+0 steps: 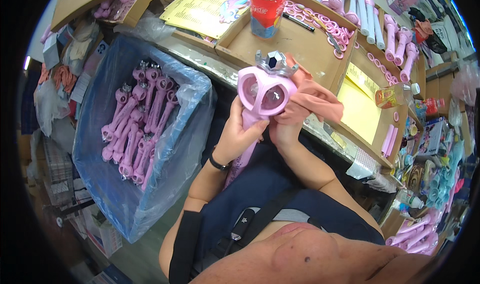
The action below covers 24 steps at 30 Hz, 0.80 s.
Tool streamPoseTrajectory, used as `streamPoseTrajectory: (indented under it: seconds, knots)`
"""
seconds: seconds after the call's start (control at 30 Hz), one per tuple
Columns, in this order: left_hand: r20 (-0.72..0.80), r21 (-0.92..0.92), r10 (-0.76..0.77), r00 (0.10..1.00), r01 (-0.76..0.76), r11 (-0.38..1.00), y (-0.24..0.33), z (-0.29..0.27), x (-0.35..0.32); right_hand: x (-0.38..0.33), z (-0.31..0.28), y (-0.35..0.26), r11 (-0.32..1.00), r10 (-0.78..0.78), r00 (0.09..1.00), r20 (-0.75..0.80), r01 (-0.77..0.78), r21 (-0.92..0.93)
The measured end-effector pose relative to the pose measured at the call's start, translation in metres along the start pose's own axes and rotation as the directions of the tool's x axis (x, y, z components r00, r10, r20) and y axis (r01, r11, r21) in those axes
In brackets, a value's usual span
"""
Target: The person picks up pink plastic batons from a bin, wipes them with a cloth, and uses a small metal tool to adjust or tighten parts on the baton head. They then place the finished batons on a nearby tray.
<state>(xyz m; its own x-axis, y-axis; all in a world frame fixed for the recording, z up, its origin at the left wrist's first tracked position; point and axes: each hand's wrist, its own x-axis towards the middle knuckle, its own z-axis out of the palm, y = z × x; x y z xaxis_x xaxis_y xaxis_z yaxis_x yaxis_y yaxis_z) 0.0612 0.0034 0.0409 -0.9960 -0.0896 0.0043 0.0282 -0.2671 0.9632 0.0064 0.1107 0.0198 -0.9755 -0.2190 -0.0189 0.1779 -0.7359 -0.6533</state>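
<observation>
A pink toy wand (247, 115) is upright in front of me. Its round head has clear windows, and a silver crown (274, 61) with a dark gem tops it. My left hand (235, 138) is wrapped round the neck just below the head, and the handle slants down toward my lap. At the head's right side, my right hand (287, 129) grips a salmon-coloured cloth (317, 98) that lies against the wand. The cloth and the wand's head hide most of the right fingers.
To the left, a blue-lined bin (192, 91) holds several finished-looking wands (135, 129). On the bench are a cardboard tray (235, 43) with a red drink cup (266, 14), pink rings (335, 26), scissors (332, 40), yellow sheets (200, 9) and a bottle (395, 95). More wand parts (400, 44) lie at far right.
</observation>
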Motion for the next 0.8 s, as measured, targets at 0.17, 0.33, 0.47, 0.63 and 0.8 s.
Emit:
streamPoseTrajectory:
  seconds: [0.17,0.33,0.47,0.63,0.8]
  knots:
    - [0.274,-0.256,-0.140,0.951,0.213,0.943,0.003,-0.010,-0.007,0.053,0.010,-0.033,0.999,-0.010,0.863,0.506,0.028,-0.028]
    - [0.328,-0.241,-0.177,0.928,0.263,0.934,0.000,-0.006,-0.007,0.068,0.012,-0.041,0.999,0.032,0.674,0.738,-0.042,-0.005]
    - [-0.041,0.690,0.327,0.944,-0.210,0.693,-0.004,0.003,-0.006,0.048,-0.007,-0.030,0.917,0.208,0.961,0.183,-0.126,-0.380]
    - [0.036,0.074,0.039,0.999,-0.042,0.996,-0.003,-0.004,-0.007,0.057,-0.012,-0.034,0.933,0.326,0.905,0.272,-0.263,-0.245]
    - [0.334,-0.521,-0.073,0.940,0.249,0.816,-0.006,-0.011,0.008,0.039,-0.010,-0.024,0.992,0.121,0.934,0.337,-0.102,-0.073]
